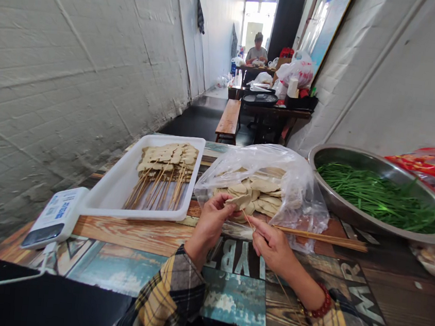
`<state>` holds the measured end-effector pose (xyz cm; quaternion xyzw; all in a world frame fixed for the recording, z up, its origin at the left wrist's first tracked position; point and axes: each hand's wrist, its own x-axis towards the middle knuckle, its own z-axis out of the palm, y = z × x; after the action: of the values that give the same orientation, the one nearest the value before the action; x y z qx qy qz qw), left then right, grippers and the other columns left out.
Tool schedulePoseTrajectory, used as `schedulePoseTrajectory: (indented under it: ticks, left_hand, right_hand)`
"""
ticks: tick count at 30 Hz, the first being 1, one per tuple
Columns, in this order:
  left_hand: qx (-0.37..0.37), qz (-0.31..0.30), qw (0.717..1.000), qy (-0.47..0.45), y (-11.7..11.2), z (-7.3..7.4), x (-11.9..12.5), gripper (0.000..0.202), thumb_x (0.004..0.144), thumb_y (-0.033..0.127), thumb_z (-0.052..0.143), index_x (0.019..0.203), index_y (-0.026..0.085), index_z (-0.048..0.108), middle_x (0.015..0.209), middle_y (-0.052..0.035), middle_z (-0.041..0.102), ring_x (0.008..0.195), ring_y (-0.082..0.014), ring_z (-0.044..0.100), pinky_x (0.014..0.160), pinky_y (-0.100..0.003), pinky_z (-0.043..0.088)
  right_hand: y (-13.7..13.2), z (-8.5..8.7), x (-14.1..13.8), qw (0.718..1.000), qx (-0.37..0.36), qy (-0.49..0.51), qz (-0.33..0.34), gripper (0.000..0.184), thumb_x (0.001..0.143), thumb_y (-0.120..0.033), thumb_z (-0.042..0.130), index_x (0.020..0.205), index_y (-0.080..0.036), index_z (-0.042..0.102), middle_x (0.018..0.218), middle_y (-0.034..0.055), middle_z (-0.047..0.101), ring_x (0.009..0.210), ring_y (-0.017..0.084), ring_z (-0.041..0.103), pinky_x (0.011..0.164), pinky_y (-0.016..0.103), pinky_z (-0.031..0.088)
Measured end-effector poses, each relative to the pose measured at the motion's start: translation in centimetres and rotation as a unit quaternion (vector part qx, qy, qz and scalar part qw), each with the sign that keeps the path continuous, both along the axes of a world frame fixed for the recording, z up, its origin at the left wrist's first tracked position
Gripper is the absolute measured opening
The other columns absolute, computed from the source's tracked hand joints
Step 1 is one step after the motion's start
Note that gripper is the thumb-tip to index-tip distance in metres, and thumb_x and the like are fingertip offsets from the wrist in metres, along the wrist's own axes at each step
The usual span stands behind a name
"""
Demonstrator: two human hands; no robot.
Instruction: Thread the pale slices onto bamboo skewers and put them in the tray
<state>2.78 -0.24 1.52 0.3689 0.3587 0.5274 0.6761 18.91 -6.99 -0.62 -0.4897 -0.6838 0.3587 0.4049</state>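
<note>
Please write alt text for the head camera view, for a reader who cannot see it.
A left hand holds a pale round slice while the right hand pushes a bamboo skewer into it. Behind are a bag of slices and a white tray of finished skewers.

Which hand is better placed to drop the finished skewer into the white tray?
Left, probably. The left hand pinching the pale round slice is nearer the white plastic tray on its side; the right hand grips the thin bamboo skewer further away.
</note>
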Motion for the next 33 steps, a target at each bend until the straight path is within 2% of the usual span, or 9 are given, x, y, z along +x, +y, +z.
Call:
schedulePoseTrajectory:
  ticks: [15,22,27,33]
  left_hand:
    - [-0.014,-0.056,0.998,-0.030,-0.44,0.36,0.13,0.031,0.058,0.025,0.084,0.077,0.015,0.061,0.073,0.0013,0.065,0.067,-0.0136,0.064,0.069,-0.028,0.053]
    - [-0.033,-0.064,0.996,-0.047,-0.37,0.47,0.03,0.033,0.059,0.028,0.084,0.081,0.014,0.063,0.075,-0.0005,0.066,0.065,-0.0134,0.064,0.065,-0.027,0.052]
    - [-0.039,-0.056,0.996,-0.048,-0.27,0.44,-0.04,0.031,0.063,0.035,0.081,0.078,0.012,0.066,0.072,-0.0028,0.067,0.062,-0.0134,0.062,0.060,-0.025,0.051]
    - [-0.020,-0.049,0.998,-0.028,-0.15,0.17,-0.09,0.029,0.064,0.034,0.079,0.081,0.012,0.070,0.074,-0.0043,0.069,0.061,-0.0129,0.061,0.057,-0.024,0.049]
  right_hand:
    - [0.10,0.48,-0.14,0.999,0.020,-0.012,-0.023,0.039,0.090,-0.021,0.041,0.123,-0.009,0.059,0.051,-0.0051,0.051,0.045,0.012,0.050,0.051,0.023,0.040]
    - [0.09,0.72,-0.09,0.995,0.061,-0.062,-0.041,0.033,0.090,-0.022,0.044,0.114,-0.010,0.064,0.051,-0.0033,0.054,0.047,0.013,0.053,0.052,0.023,0.041]
    - [0.13,0.79,0.00,0.994,0.070,-0.072,-0.048,0.034,0.090,-0.023,0.044,0.114,-0.011,0.065,0.053,-0.0009,0.060,0.047,0.014,0.057,0.052,0.024,0.045]
    - [0.24,0.77,0.16,0.991,0.082,-0.089,-0.049,0.034,0.090,-0.024,0.045,0.112,-0.014,0.068,0.059,0.0031,0.067,0.058,0.018,0.065,0.058,0.026,0.051]
